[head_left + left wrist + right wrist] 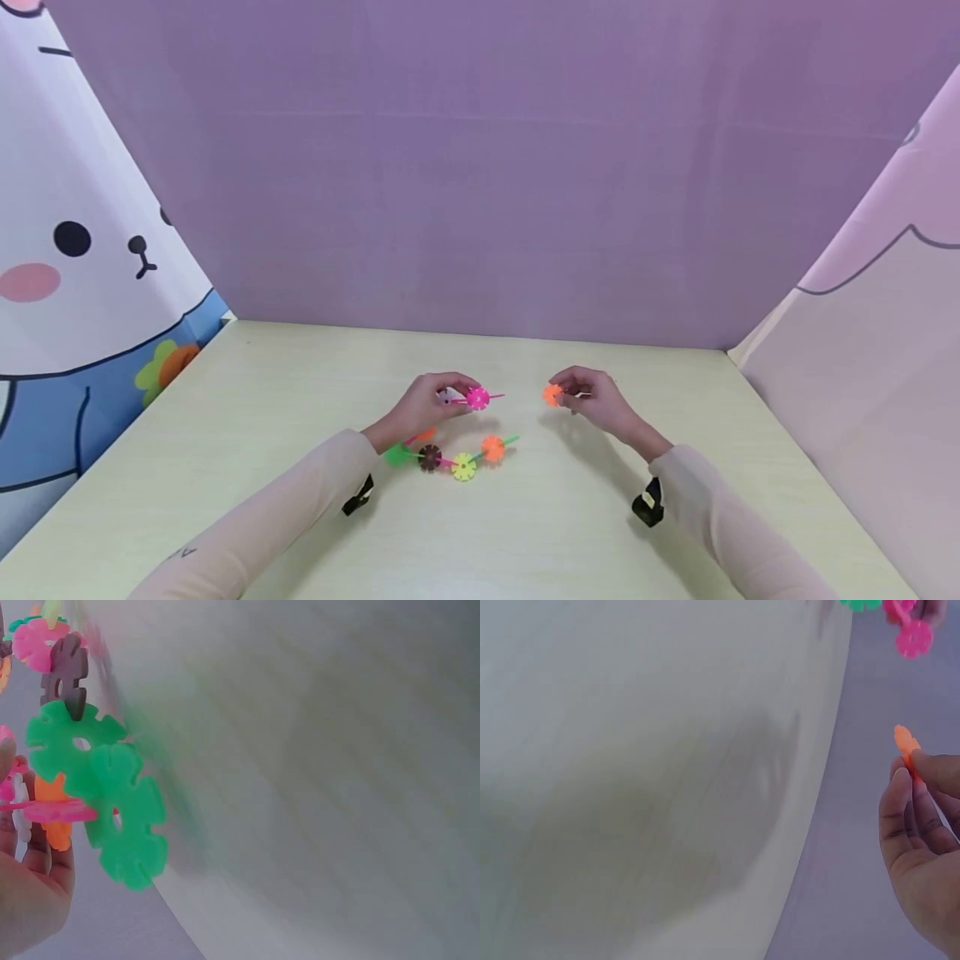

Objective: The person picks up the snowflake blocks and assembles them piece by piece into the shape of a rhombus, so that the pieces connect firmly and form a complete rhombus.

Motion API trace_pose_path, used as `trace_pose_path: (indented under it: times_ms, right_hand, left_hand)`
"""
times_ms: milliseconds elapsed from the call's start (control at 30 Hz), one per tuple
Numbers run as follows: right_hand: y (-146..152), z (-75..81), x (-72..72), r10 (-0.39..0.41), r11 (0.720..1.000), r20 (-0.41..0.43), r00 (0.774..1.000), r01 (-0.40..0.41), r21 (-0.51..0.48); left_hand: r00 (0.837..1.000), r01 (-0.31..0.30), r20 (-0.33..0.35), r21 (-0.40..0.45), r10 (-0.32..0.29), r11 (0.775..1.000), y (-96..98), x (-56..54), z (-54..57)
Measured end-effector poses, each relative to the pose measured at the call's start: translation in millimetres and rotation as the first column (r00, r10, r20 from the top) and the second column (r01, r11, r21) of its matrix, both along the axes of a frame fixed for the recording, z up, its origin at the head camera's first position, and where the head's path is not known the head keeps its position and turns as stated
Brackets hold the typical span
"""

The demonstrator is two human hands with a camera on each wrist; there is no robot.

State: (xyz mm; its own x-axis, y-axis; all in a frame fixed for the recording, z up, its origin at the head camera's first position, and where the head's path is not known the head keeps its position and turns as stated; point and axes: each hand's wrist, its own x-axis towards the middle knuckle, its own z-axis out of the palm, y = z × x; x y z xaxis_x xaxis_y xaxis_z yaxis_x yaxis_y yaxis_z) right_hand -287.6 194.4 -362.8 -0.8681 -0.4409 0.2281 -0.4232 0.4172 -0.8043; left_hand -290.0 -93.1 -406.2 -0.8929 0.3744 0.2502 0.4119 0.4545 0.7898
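Note:
In the head view my left hand (pixel 416 407) holds one end of a chain of slotted plastic flower discs, near a bright pink disc (pixel 478 398). Green (pixel 397 454), dark brown (pixel 430 457), yellow (pixel 463 467) and orange (pixel 492 448) discs carry on the chain in a curve below that hand. Two interlocked green discs (pixel 133 821) show large in the left wrist view. To the right, apart from the chain, my right hand (pixel 597 402) pinches a single orange disc (pixel 552 394) between thumb and fingers. Part of the left hand's grip is hidden behind discs.
A pale wooden table (pixel 480 550) lies under both hands. Behind it stands a purple panel (pixel 480 208), with a cartoon-printed panel (pixel 90 250) on the left and a pink and white one (pixel 877 350) on the right. Dark devices (pixel 648 504) hang at the wrists.

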Motion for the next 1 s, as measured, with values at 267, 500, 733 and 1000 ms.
trace_pose_path:
  times_ms: [267, 500, 733, 1000]
  right_hand:
    - [-24, 1.8, 2.4, 0.045, 0.999, 0.065, 0.997, -0.045, -0.002]
    - [-41, 3.3, 6.1, 0.074, 0.997, 0.094, 0.993, -0.072, -0.027]
    - [-49, 6.5, 8.2, 0.066, 0.998, 0.096, 0.993, -0.064, -0.027]
    - [-51, 8.4, 7.8, 0.069, 0.998, 0.087, 0.994, -0.067, -0.017]
  left_hand:
    - [1.0, 0.016, 0.014, 0.024, -0.016, 1.0, -2.1, 0.7, -0.4]
    - [1.0, 0.01, 0.014, 0.01, -0.011, 1.0, -2.4, 1.2, -0.3]
    - [0.999, 0.033, -0.004, 0.02, -0.033, 0.999, -2.2, 2.2, 0.3]
    - [0.999, 0.036, -0.008, 0.022, -0.036, 0.999, -2.2, 2.7, -1.0]
